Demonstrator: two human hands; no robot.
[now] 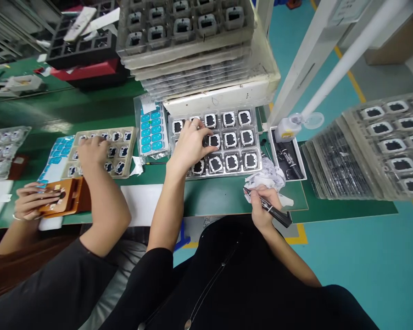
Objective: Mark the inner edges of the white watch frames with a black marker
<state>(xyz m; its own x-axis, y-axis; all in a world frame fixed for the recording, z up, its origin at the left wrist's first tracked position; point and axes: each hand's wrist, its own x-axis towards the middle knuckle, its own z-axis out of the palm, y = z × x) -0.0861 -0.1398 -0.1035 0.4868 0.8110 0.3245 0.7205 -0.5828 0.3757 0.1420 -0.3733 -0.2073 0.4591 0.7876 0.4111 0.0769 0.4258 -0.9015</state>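
Note:
My left hand (190, 143) reaches over a clear plastic tray (206, 173) holding rows of squarish white frames with black centres. Its thumb and index finger are closed on the edge of one white-rimmed part (214, 141), which sits in the tray's middle row. Beneath the hand, some of the other parts are hidden. Near the bench's front edge, my right hand (263, 208) is wrapped around a black marker pen (274, 212), its tip pointing up and left. Crumpled white cloth or paper (270, 176) lies against that hand.
Stacked trays (192, 59) rise behind; another stack (337, 156) stands right. A box (304, 176) holds a marker and a white bottle (288, 128). Bagged blue pieces (151, 133) lie left. A co-worker's hand (92, 151) is over a beige tray (132, 151); another hand (30, 199) holds an orange-brown fixture (60, 199).

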